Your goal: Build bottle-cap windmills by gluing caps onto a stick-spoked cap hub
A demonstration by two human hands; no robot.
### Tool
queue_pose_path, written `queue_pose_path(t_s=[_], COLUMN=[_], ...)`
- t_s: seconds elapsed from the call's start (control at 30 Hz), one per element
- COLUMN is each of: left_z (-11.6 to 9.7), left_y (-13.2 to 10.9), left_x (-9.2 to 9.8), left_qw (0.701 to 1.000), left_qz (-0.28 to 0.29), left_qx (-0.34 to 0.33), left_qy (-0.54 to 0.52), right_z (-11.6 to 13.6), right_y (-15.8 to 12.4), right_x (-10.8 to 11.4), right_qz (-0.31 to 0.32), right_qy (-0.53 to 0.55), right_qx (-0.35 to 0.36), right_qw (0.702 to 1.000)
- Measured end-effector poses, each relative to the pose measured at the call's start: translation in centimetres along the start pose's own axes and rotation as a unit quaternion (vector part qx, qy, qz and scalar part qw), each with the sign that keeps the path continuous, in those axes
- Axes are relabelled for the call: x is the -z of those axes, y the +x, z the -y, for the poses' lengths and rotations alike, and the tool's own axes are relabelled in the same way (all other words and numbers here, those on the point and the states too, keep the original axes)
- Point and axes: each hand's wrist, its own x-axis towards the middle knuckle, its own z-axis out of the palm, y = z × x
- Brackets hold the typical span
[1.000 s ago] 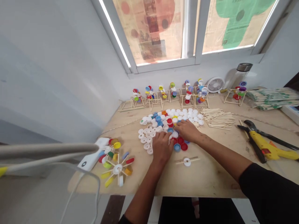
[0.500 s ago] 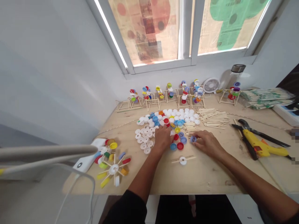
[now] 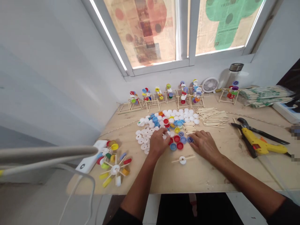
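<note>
My left hand (image 3: 158,144) is over the bottle caps, its fingers curled and thumb bent round a white bottle cap (image 3: 165,135). A red cap (image 3: 180,146) and a blue cap (image 3: 173,146) lie just right of it. My right hand (image 3: 204,143) rests low on the table, its fingertips closed on a purple bottle cap (image 3: 190,140) beside another purple cap (image 3: 183,140). In front of both hands lies a pierced white cap (image 3: 182,160) with a thin stick on each side. White discs with holes (image 3: 144,140) lie left of my left hand.
Short sticks (image 3: 212,117) are heaped behind my right hand. A yellow glue gun (image 3: 262,145) and black-handled pliers (image 3: 264,131) lie at right. A spoked cap wheel (image 3: 115,169) is at left. Stick frames with cap wheels (image 3: 183,97) line the back, by a small fan (image 3: 210,85).
My left hand has drawn back slightly to the left, and the white cap now shows at its fingers. My right hand has moved left, bringing the purple cap against the other caps.
</note>
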Motion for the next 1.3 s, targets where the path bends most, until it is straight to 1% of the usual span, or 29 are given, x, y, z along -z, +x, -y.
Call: queue_pose_path(t_s=[0.23,0.33,0.4,0.5,0.63,0.73,0.83,0.93,1.13,1.3], left_z=[-0.1,-0.1,0.0,0.0,-0.1,-0.3,-0.5,-0.8,-1.1,-1.1], left_y=[-0.3,-0.5,-0.7,-1.1,-1.5,-1.7,-2.0,-2.4,-3.6,-5.3], left_x=[-1.0,-0.9,-0.7,-0.3,-0.4,-0.6,-0.7,-0.4,0.7,0.6], left_qw=[0.999,0.998,0.997,0.997,0.993,0.991,0.990,0.989,0.984,0.983], left_qz=[0.011,0.015,0.016,0.015,0.004,-0.008,-0.012,-0.009,-0.006,-0.013], left_qx=[-0.013,-0.016,-0.015,-0.013,-0.011,-0.020,-0.040,-0.044,-0.011,-0.001], left_qy=[-0.049,-0.060,-0.069,-0.081,-0.114,-0.133,-0.135,-0.138,-0.176,-0.185], right_z=[0.8,0.9,0.8,0.2,-1.4,-2.6,-3.1,-2.7,-1.7,-1.5], right_y=[1.6,2.1,1.9,1.2,0.5,0.7,1.3,1.7,1.6,1.5], right_x=[-0.4,-0.5,-0.4,-0.1,0.3,0.4,0.3,0.1,0.1,0.4], right_qz=[-0.009,-0.011,-0.013,-0.016,-0.045,-0.058,-0.054,-0.046,-0.037,-0.027], right_qy=[-0.020,-0.015,-0.008,0.004,0.016,0.016,0.012,0.012,0.006,-0.013], right_qx=[-0.003,-0.005,-0.007,-0.008,-0.028,-0.046,-0.051,-0.044,-0.040,-0.047], right_qw=[1.000,1.000,1.000,1.000,0.998,0.997,0.997,0.998,0.998,0.998])
